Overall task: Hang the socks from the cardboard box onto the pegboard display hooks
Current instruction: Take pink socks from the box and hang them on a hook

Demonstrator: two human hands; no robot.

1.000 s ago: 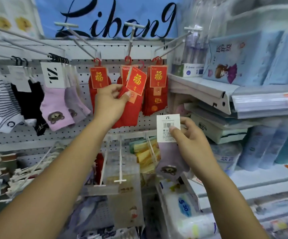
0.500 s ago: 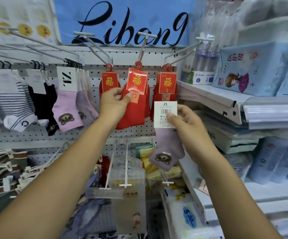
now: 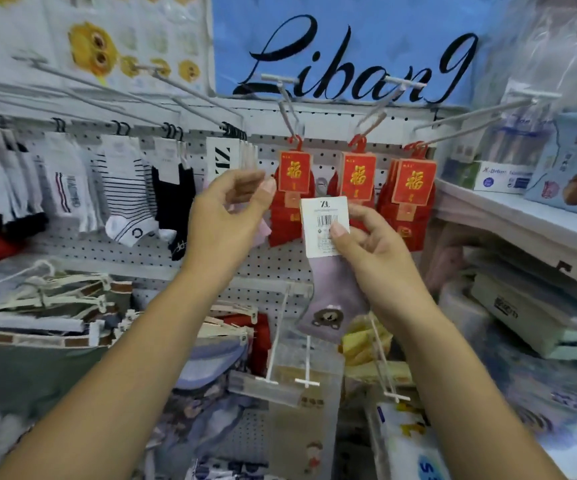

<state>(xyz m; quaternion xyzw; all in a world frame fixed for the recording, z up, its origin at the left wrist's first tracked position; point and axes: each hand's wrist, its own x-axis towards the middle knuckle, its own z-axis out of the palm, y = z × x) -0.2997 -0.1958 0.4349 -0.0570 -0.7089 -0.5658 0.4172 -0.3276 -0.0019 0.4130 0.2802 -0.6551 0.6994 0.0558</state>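
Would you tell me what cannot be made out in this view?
Cardboard box: outside the head view's edges.
Tag print on the sock: too small, partly under the right hand.
Left hand: its own fingers hide whether it pinches anything.
Pink socks: mostly behind the left hand.

One view only: a head-worn wide-angle camera at the person's eye height. It faces forward and slightly down, roughly square-on to the white perforated pegboard wall [image 3: 114, 251], and sits close to it. Both forearms enter from the bottom edge. The left hand [image 3: 226, 206] and right hand [image 3: 366, 244] sit mid-frame, with the white barcode card [image 3: 321, 211] near centre. A blue banner with black script lettering [image 3: 349, 57] fills the top. The white shelf [image 3: 522, 216] at right slants with lens distortion, and the edges are blurred.
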